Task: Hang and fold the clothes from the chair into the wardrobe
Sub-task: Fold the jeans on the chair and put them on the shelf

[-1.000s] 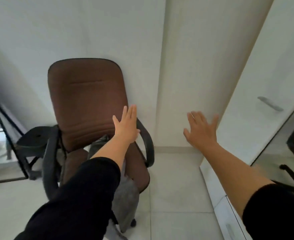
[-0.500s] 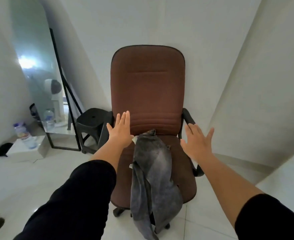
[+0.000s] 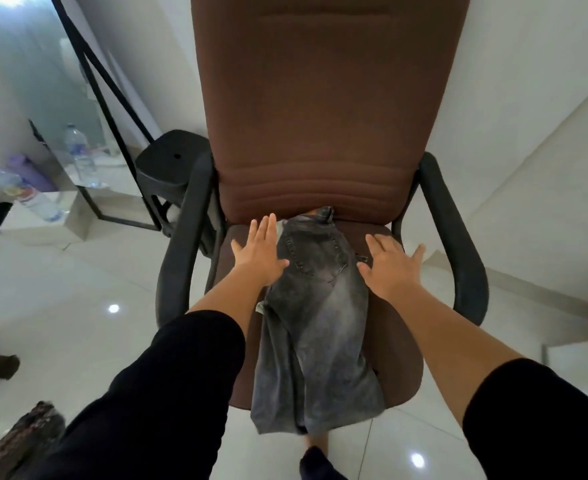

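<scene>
A brown office chair [image 3: 323,109] with black armrests fills the middle of the view. Grey washed jeans [image 3: 315,327] lie down the seat, waistband at the backrest and legs hanging over the front edge. My left hand [image 3: 259,254] is spread flat with straight fingers at the left side of the jeans' waist. My right hand [image 3: 387,265] is spread the same way at the right side of the waist. Neither hand grips the fabric. The wardrobe is out of view.
A black stool [image 3: 171,164] stands left of the chair, beside a leaning black-framed mirror [image 3: 77,81]. Water bottles [image 3: 25,195] sit on a low white ledge at far left. A dark mottled cloth [image 3: 22,441] lies at bottom left. The floor is glossy white tile [image 3: 88,299].
The view has swung from the wardrobe side onto the chair and come closer. Both open hands have dropped toward the seat and now flank the jeans' waistband.
</scene>
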Available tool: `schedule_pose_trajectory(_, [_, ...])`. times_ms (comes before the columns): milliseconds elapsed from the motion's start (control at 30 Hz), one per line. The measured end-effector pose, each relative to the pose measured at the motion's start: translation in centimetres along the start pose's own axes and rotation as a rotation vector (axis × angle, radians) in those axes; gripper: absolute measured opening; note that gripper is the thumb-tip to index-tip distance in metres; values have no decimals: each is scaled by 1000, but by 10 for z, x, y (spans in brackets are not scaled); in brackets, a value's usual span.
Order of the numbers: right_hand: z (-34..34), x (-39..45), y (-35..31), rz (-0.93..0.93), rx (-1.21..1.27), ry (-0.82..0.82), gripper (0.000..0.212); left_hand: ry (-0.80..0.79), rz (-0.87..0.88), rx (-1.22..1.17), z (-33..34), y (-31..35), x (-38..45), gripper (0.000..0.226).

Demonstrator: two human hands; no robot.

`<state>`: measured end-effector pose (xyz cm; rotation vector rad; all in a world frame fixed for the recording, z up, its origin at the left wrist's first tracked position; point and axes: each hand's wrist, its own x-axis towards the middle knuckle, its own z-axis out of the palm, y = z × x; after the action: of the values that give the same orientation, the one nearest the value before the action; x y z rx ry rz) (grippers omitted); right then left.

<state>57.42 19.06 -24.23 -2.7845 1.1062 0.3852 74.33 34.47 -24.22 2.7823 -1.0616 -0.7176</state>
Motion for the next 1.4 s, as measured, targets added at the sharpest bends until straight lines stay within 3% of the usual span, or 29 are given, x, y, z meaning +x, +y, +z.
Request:
schedule_pose_trajectory(233, [87,89,1,3,101,-261,65,-203,-169,-86,76,-5,90,91])
schedule_pose_trajectory(433, [124,134,0,58,240,-367,70,-279,-246,-224,109,-9,138,95])
schedule_pose_trajectory(633, [137,158,-5,90,327,-301,76,-158,-338,-326,119,-7,167,99])
schedule_pose_trajectory(700, [133,160,-7,137,429,-278,79,-116,-428,-394,113,-6,170,91])
schedule_pose_trajectory(800, [122,157,-10,138,497,-278,82,-105,-469,-414,102,-6,168,54])
schedule_pose_trajectory(900, [108,149,-11,99,567,-256,88,-154,-383,-504,88,-7,155,22])
schedule_pose_trajectory(967, [94,142,-10,105,668,-260,89,-188,-336,-645,79,-4,145,15])
schedule_pose_trajectory(1067, [70,129,-12,151,752,-280,80,-246,-277,-838,67,3,128,28])
schedule_pose_trajectory(1167, [47,124,-16,188,674,-260,69,-315,-171,-917,59,14,107,40])
schedule_pose_trajectory(1333, [19,130,-24,250,926,-195,82,-451,101,-701,68,42,79,48])
schedule_pose_trajectory(1400, [18,128,-22,306,904,-135,85,-503,159,-656,77,47,75,51])
